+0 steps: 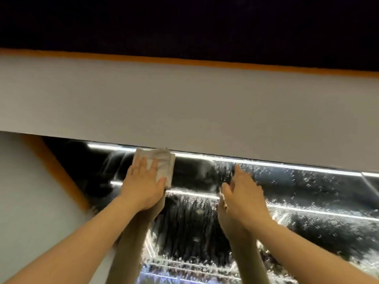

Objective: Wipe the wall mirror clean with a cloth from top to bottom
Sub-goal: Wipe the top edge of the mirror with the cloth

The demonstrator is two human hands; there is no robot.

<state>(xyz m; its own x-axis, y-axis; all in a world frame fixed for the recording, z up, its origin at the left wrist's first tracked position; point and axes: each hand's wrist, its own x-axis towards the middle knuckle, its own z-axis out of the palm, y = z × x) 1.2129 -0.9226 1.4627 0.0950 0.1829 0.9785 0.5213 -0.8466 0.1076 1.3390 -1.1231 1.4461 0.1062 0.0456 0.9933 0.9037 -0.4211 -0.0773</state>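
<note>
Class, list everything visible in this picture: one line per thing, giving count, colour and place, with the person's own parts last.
cloth: one, white, folded, flat on the mirror's top edge
mirror: one, dark, droplet-covered, lower half of view
light strip: one, white, along the mirror's top
panel: one, grey, above the mirror
orange trim: one, along the panel's top
left hand: one, pressing the cloth flat
right hand: one, fingers straight, against the wet glass

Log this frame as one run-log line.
left hand: presses white folded cloth at wet wall mirror top edge | right hand: open, cloth-free | droplets remain
</note>
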